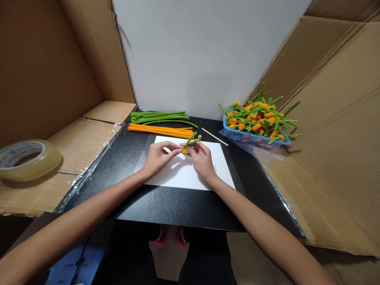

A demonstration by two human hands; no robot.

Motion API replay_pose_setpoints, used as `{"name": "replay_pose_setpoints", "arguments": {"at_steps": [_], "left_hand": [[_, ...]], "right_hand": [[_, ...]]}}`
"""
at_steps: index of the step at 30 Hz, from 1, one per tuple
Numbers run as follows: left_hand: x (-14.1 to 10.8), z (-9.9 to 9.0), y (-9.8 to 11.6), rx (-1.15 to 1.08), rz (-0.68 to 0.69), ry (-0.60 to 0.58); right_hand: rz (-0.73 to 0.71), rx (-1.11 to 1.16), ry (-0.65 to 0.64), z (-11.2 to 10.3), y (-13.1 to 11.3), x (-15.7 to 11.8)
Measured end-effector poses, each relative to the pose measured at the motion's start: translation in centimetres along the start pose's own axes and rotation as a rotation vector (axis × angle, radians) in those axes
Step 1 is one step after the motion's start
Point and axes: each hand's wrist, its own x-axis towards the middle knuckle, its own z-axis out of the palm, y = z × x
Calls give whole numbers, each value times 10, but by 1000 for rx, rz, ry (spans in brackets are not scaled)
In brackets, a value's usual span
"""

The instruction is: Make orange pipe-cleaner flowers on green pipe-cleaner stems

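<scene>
Between both hands, over a white sheet of paper (175, 174), is a small pipe-cleaner pumpkin (185, 151), orange below with green stems sticking up. My left hand (160, 157) pinches it from the left with thumb and forefinger. From the right, my right hand (202, 159) grips it too, its fingers closed around the base of the green stems. One green stem rises straight and another has a curled end. The fingers partly cover the orange part.
Green pipe cleaners (160, 117) and orange pipe cleaners (160, 130) lie behind the paper. A thin stick (215, 137) rests right of them. At the back right, a blue basket (252, 136) holds many orange-and-green pieces. A tape roll (29, 158) sits on cardboard at left. Cardboard walls flank the black table (178, 206).
</scene>
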Motion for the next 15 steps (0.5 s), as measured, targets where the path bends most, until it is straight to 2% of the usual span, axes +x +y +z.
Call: {"name": "replay_pose_setpoints", "arguments": {"at_steps": [4, 12, 15], "left_hand": [[-2, 2, 3, -26, -8, 14], [-4, 2, 2, 89, 109, 51], [-4, 1, 3, 112, 147, 61]], "right_hand": [[-86, -54, -50, -1, 5, -2], [-39, 51, -35, 3, 5, -1], [-27, 41, -68, 2, 3, 1]]}}
